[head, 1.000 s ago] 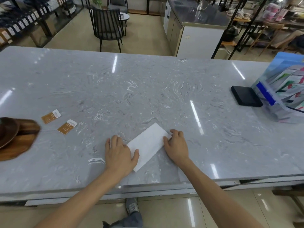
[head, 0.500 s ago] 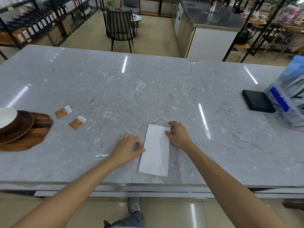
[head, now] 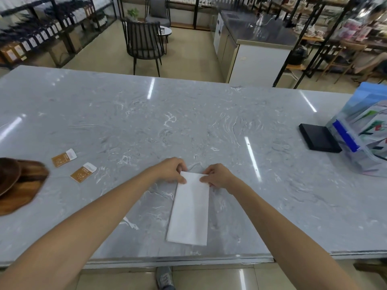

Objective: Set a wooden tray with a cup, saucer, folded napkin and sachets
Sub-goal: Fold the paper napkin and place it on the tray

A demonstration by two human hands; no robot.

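Note:
A white napkin (head: 190, 210), folded into a long strip, lies flat on the grey marble table (head: 188, 126) with its length running away from me. My left hand (head: 170, 170) pinches its far left corner and my right hand (head: 216, 175) pinches its far right corner. Two orange sachets (head: 63, 157) (head: 83, 172) lie to the left of the napkin. At the left edge of the view sits the wooden tray (head: 19, 194) with a dark wooden saucer (head: 7, 174) on it. No cup shows.
A black flat box (head: 319, 138) and a clear plastic bin with a blue handle (head: 364, 130) stand at the right of the table. The table's near edge runs just below the napkin. A chair and counters stand beyond the far edge.
The napkin has turned from slanted to pointing straight away from me. Both hands have moved from its sides up to its far corners. The view has shifted right, so the cup is out of frame.

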